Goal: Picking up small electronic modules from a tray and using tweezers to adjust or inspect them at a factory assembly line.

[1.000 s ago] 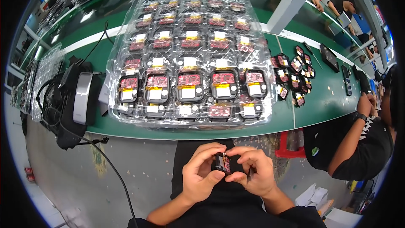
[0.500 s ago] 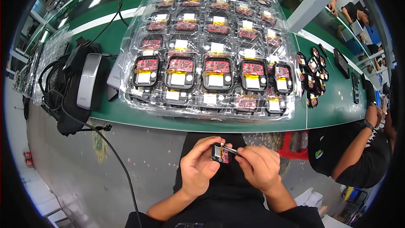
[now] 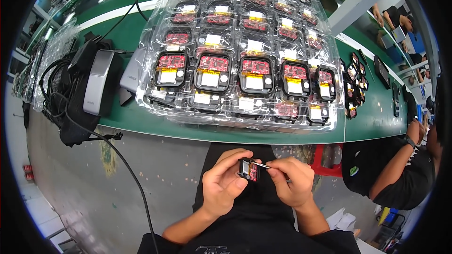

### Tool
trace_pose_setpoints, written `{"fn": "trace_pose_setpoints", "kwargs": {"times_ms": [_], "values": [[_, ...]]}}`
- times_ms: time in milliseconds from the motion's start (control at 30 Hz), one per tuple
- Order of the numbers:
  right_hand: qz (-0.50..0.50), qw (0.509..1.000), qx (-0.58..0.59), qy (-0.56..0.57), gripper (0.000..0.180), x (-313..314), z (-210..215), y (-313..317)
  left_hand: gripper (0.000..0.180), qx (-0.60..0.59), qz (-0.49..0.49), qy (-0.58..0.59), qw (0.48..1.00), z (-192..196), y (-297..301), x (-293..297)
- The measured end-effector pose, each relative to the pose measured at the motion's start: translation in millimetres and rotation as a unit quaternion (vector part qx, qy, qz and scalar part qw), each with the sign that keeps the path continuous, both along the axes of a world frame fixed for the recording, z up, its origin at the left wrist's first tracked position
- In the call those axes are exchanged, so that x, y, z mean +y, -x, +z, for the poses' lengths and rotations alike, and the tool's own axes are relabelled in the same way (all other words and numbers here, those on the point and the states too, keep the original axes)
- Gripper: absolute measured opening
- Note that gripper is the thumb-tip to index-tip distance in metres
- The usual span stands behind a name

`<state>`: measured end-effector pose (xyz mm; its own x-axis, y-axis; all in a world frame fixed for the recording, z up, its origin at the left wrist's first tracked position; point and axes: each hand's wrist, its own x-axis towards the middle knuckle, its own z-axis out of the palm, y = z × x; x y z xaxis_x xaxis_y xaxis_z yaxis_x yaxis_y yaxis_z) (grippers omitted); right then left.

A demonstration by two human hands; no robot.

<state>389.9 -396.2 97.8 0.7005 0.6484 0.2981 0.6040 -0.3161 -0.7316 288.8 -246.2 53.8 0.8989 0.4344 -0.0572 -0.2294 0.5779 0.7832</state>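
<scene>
Small square black-framed module with red circuit board (image 3: 253,173) sits above the lap, pinched between thumb and fingers of left hand (image 3: 221,186). Right hand (image 3: 294,181) pinches slim metallic tool (image 3: 262,165), tip at module. Beyond: clear plastic tray (image 3: 263,121) on green table (image 3: 197,134).

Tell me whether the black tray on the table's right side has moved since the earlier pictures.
No, the black tray appears unmoved: it lies right of the seam in the green table as before; the camera's view shifted.

passable: between right hand (image 3: 293,178) and green table (image 3: 369,120) | obstacles: trays (image 3: 146,101) beyond, cable (image 3: 141,191) left, red stool (image 3: 329,172) right
</scene>
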Motion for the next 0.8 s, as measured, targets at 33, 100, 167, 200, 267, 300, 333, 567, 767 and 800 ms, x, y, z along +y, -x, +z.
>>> {"fn": "trace_pose_setpoints", "kwargs": {"times_ms": [33, 100, 167, 200, 267, 300, 333, 567, 767, 800], "values": [[-0.003, 1.0, 0.006, -0.001, 0.014, 1, 0, 0, 0.056, -0.022, -0.017, 0.004, 1.0, -3, 1, 2], [-0.005, 1.0, 0.012, -0.003, 0.013, 3, -1, 1, 0.053, -0.044, -0.034, 0.008, 0.998, -6, 2, 4], [-0.012, 1.0, -0.002, -0.006, 0.014, 4, -4, 2, 0.052, -0.04, -0.032, -0.012, 0.999, -8, 2, 5], [-0.012, 1.0, -0.002, -0.006, 0.014, 5, -7, 3, 0.052, -0.039, -0.032, -0.012, 0.999, -8, 2, 5], [-0.027, 0.998, -0.051, -0.014, 0.015, 6, -12, 5, 0.05, -0.037, -0.027, -0.005, 0.999, -6, 2, 5], [-0.027, 0.998, -0.051, -0.014, 0.015, 7, -14, 6, 0.05, -0.037, -0.027, -0.004, 0.999, -5, 2, 4], [-0.029, 0.997, -0.067, -0.008, 0.016, 7, -15, 7, 0.049, -0.033, -0.024, 0.004, 0.999, -5, 2, 4], [-0.025, 0.995, -0.099, 0.005, 0.015, 7, -12, 10, 0.05, -0.023, -0.016, 0.003, 1.0, -3, 3, 3], [-0.027, 0.993, -0.111, 0.002, 0.015, 6, -12, 9, 0.063, 0.047, 0.015, -0.008, 0.999, 10, -1, -4], [-0.029, 0.993, -0.112, 0.002, 0.015, 5, -12, 9, 0.063, 0.046, 0.012, -0.008, 0.999, 10, -2, -4]]}}
